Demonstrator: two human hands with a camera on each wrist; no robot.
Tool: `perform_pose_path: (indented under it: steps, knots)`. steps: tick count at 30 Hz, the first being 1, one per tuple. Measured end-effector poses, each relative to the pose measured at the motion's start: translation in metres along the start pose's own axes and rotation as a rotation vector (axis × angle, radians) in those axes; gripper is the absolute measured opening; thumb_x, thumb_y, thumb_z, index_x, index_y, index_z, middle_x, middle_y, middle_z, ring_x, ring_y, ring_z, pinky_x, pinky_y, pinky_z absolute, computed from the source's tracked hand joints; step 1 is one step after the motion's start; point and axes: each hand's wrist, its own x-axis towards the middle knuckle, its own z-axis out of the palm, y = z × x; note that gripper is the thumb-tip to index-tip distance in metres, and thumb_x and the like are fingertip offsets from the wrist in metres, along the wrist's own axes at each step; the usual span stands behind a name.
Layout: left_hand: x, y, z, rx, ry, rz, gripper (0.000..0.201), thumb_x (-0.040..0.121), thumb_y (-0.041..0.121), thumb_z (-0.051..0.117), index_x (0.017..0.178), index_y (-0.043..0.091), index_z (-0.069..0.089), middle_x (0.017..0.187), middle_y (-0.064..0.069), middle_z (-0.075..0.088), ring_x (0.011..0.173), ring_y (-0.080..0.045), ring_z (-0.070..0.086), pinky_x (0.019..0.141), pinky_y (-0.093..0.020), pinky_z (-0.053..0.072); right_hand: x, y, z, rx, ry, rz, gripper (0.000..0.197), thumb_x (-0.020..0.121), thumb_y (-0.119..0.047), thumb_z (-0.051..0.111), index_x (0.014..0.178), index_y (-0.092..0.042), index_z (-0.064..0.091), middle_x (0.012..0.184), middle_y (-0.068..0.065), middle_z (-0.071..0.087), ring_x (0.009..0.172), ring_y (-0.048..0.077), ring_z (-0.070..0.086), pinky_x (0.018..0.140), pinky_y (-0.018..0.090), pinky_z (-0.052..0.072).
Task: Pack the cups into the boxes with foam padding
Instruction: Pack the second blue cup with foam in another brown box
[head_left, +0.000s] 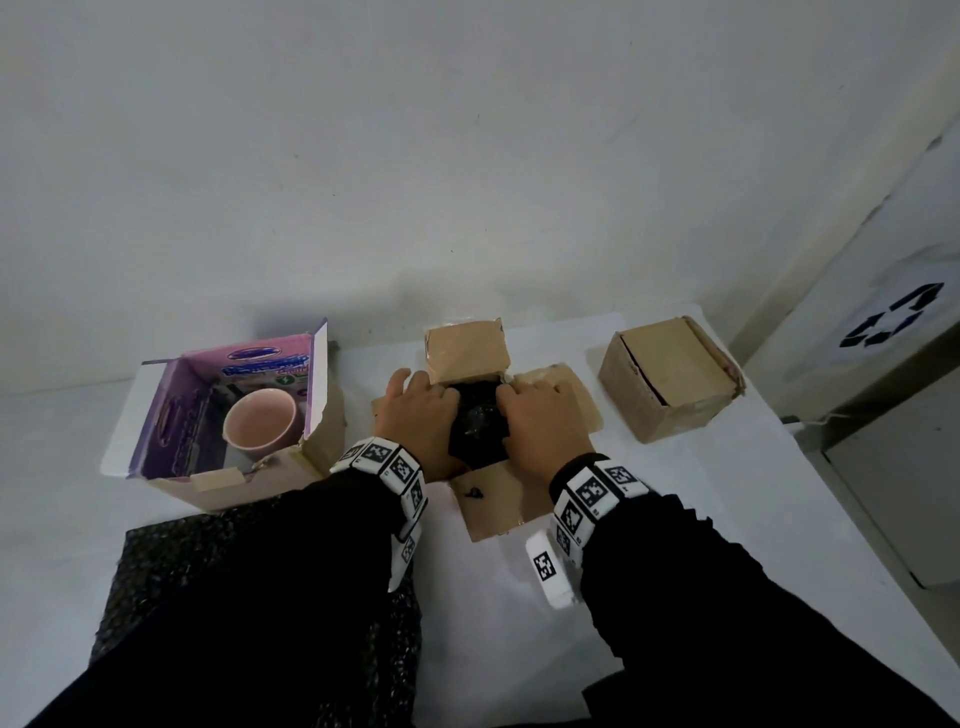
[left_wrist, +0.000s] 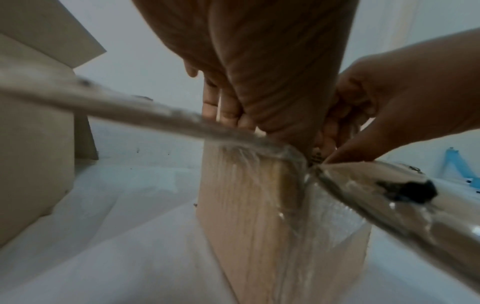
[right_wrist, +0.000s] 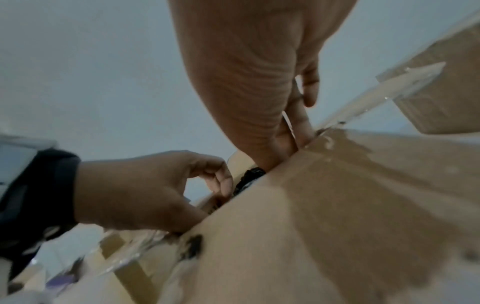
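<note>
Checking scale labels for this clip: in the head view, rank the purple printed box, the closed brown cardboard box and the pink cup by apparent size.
1. Purple printed box, largest.
2. Closed brown cardboard box.
3. Pink cup, smallest; it sits inside the purple box.

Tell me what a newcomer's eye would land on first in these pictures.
First, the left hand and right hand pressing black foam into the open brown box at the table's centre. Next, the pink cup standing in the purple box to the left. A closed brown box sits apart on the right.
</note>
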Motion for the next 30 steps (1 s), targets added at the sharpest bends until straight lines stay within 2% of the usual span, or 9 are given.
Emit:
perform_pose_path:
  steps: [2,4,9,15,19,22,26,28,30]
  knots:
    - [0.003,-0.002,0.004,-0.019,-0.007,0.047,0.06,0.064,0.07,0.055,0.102,0.024,0.055,0.103,0.006,0.062,0.102,-0.021,0.05,0.099,-0.036,0.03,0.006,0.001,0.005,0.013,-0.032,-0.075,0.04,0.078,-0.019,0.059,0.117,-0.018,0.049,0.119,0.004,0.056,0.109,0.027,0.052,0.091,0.042,0.036]
    - [0.007,-0.003,0.007,-0.027,-0.047,0.083,0.066,0.064,0.073,0.054,0.11,0.025,0.055,0.109,0.006,0.063,0.106,-0.02,0.052,0.1,-0.036,0.031,0.016,0.005,0.009,0.006,-0.112,-0.129,0.06,0.074,-0.026,0.064,0.13,-0.02,0.044,0.131,0.002,0.05,0.115,0.025,0.05,0.097,0.044,0.033]
    - [0.014,-0.003,0.012,-0.035,-0.091,0.062,0.059,0.064,0.077,0.043,0.102,0.033,0.055,0.098,0.014,0.066,0.111,-0.016,0.047,0.1,-0.047,0.022,0.035,0.009,0.013,-0.111,-0.297,-0.148,0.084,0.068,-0.042,0.066,0.142,-0.022,0.032,0.14,0.002,0.045,0.126,0.024,0.045,0.108,0.05,0.025]
    - [0.027,-0.004,0.015,-0.029,-0.209,0.078,0.043,0.069,0.067,0.049,0.09,0.031,0.061,0.087,0.013,0.061,0.114,-0.018,0.036,0.098,-0.051,0.018,0.044,0.006,0.013,-0.18,-0.382,-0.166,0.069,0.069,-0.046,0.063,0.13,-0.024,0.042,0.128,0.001,0.056,0.125,0.026,0.043,0.11,0.051,0.019]
    - [0.031,-0.004,0.017,-0.013,-0.209,0.081,0.04,0.07,0.067,0.055,0.088,0.031,0.062,0.092,0.01,0.057,0.108,-0.019,0.037,0.089,-0.043,0.024,0.047,0.003,0.016,-0.161,-0.412,-0.161,0.069,0.073,-0.045,0.062,0.132,-0.018,0.041,0.124,0.002,0.058,0.127,0.027,0.045,0.117,0.058,-0.004]
    - [0.031,0.0,0.017,-0.021,-0.249,0.058,0.036,0.071,0.064,0.055,0.084,0.03,0.061,0.084,0.013,0.059,0.105,-0.018,0.037,0.086,-0.045,0.023,0.049,0.0,0.018,-0.162,-0.439,-0.164,0.071,0.077,-0.046,0.06,0.135,-0.012,0.037,0.128,0.008,0.055,0.127,0.028,0.046,0.115,0.058,-0.013]
    - [0.033,0.002,0.013,-0.059,-0.28,0.054,0.017,0.077,0.043,0.059,0.072,0.027,0.061,0.068,0.012,0.058,0.1,-0.018,0.044,0.086,-0.045,0.021,0.05,-0.004,0.018,-0.151,-0.427,-0.18,0.063,0.08,-0.047,0.058,0.13,-0.011,0.044,0.117,0.007,0.061,0.121,0.026,0.051,0.115,0.06,-0.012]
    - [0.032,-0.001,0.011,-0.057,-0.256,0.044,0.02,0.078,0.046,0.056,0.072,0.027,0.061,0.069,0.011,0.059,0.098,-0.016,0.049,0.093,-0.045,0.02,0.046,-0.003,0.016,-0.125,-0.406,-0.174,0.054,0.079,-0.044,0.058,0.122,-0.013,0.05,0.109,0.004,0.064,0.115,0.026,0.055,0.116,0.059,-0.008]
    - [0.028,0.0,0.009,-0.021,-0.207,0.048,0.025,0.076,0.053,0.053,0.077,0.029,0.061,0.076,0.013,0.062,0.102,-0.014,0.051,0.102,-0.049,0.014,0.039,-0.001,0.015,-0.147,-0.352,-0.175,0.051,0.077,-0.043,0.06,0.12,-0.015,0.051,0.111,0.005,0.062,0.114,0.027,0.054,0.117,0.059,-0.002]
